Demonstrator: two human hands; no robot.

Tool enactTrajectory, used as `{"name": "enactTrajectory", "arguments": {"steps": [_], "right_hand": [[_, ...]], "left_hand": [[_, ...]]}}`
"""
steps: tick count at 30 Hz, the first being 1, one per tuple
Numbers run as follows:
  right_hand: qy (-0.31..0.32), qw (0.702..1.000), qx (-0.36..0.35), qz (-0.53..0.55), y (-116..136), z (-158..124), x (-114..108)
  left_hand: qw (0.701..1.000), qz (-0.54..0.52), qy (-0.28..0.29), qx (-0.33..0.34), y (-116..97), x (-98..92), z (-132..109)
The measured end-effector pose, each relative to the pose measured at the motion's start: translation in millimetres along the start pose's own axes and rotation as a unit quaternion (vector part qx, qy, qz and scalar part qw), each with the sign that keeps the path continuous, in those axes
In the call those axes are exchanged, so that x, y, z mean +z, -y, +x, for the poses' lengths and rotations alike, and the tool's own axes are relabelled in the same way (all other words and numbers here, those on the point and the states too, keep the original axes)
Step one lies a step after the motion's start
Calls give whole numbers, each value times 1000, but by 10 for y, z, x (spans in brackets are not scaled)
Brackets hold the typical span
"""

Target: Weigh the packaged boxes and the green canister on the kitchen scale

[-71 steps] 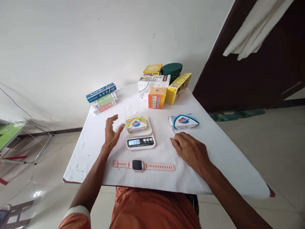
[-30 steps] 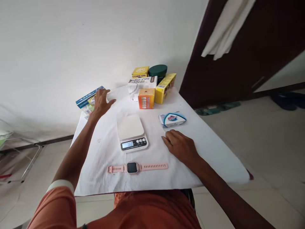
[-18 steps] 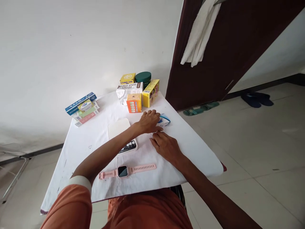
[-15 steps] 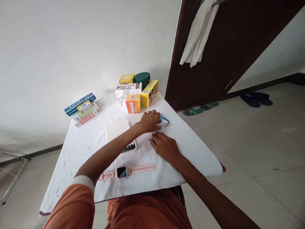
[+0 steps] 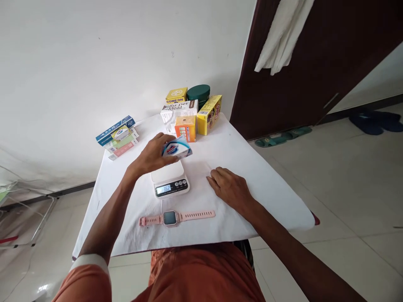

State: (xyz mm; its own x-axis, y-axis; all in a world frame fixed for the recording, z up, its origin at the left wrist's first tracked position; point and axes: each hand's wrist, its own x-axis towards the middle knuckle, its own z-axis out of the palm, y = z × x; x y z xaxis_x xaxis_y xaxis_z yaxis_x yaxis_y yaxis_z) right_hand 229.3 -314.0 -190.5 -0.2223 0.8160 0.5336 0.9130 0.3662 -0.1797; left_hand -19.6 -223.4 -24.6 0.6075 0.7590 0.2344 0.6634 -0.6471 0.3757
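Observation:
My left hand (image 5: pixel 157 154) grips a white-and-blue box (image 5: pixel 178 148) by its left end, over the back part of a white kitchen scale (image 5: pixel 171 180). The scale's display is lit and seems to read 362. My right hand (image 5: pixel 229 186) rests on the white cloth to the right of the scale, fingers curled, and whether anything small lies under them is hidden. In front of the scale, a pink-strapped smartwatch (image 5: pixel 170 217) lies flat with its strap stretched out.
An orange box (image 5: pixel 185 128), a yellow box (image 5: pixel 209 114), a white box (image 5: pixel 179 112), another yellow box (image 5: pixel 176 95) and a green tub (image 5: pixel 198 93) stand at the table's back. Several boxes lean together at the back left (image 5: pixel 121 136). The tablecloth (image 5: pixel 252 201) reaches the table edges.
My left hand has lifted the white-and-blue box off the cloth and moved it left over the scale. The scale's display now shows. The camera view has shifted slightly.

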Motion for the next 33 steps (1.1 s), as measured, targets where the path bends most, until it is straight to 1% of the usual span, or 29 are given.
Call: {"name": "enactTrajectory", "arguments": {"steps": [2,4,6,7,9,11,12,13,15,17,18,19,20,21,23,25,29,33], "right_hand": [[4,1000,1,-1,9,-7,12],[15,1000,7,0,24,-16,15],[39,999,25,6,31,-10,-15],[59,998,35,13,26,6,-49],[124,990,46,39,3,81,-154],[189,978,46,80,-27,221,-280],[200,974,47,98,-38,313,-333],[193,973,52,112,-42,413,-369],[142,978,65,139,-30,615,-361],[88,978,71,175,4,773,-240],[68,976,74,194,25,824,-147],[52,974,76,209,44,854,-43],[39,972,78,217,57,863,63],[31,972,77,220,62,857,161],[33,973,60,219,46,814,313],[39,974,43,217,9,763,393],[38,982,32,184,-39,716,424],[46,985,21,164,-30,725,423]], "left_hand": [[999,6,12,-31,100,-5,-242],[998,6,24,-58,191,83,-419],[996,9,37,-82,267,195,-531],[995,12,41,-92,299,241,-570],[994,7,44,-101,356,296,-627],[995,-33,20,-94,415,312,-675],[994,-62,-10,-88,449,315,-698],[991,-90,-53,-85,487,322,-721],[972,-127,-172,-98,572,362,-770],[939,-128,-292,-126,665,438,-827],[925,-120,-334,-138,712,483,-857],[914,-111,-362,-144,756,529,-888],[909,-100,-377,-147,797,572,-917],[907,-90,-383,-149,832,609,-944],[909,-78,-380,-151,875,667,-983],[916,-71,-366,-146,878,706,-1001],[936,-64,-322,-126,793,743,-1001],[947,-81,-284,-123,659,725,-1003]]}}
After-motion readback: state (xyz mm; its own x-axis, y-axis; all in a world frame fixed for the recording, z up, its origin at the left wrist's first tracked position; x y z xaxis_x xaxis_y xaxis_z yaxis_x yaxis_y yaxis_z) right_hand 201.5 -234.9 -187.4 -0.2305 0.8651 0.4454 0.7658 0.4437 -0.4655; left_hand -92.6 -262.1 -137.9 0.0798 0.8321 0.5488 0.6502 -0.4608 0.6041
